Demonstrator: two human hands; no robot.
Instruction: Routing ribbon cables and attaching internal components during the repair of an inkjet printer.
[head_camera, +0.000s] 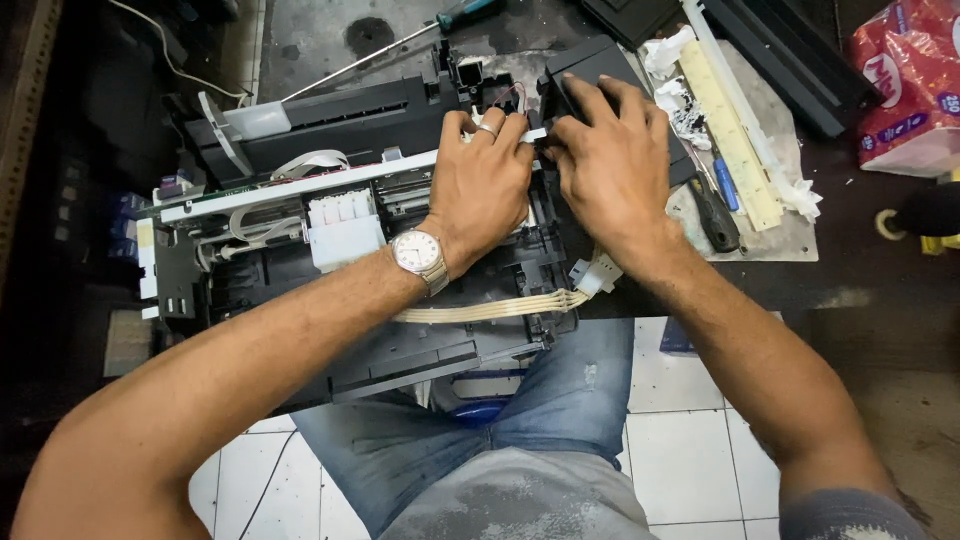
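While the opened printer sits across the bench edge above my knees, my left hand presses its fingers down on the white rail, grasping nothing. Just right, my right hand clasps the black cover. Further right lie a screwdriver and ruler.

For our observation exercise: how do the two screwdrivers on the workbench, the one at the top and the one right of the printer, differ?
The top screwdriver has a teal handle and a long bare metal shaft; the black-handled screwdriver shows mostly a thick handle, with only a short shaft visible. The first lies alone on the dark bench; the second rests on a grey board. Neither hand touches them.
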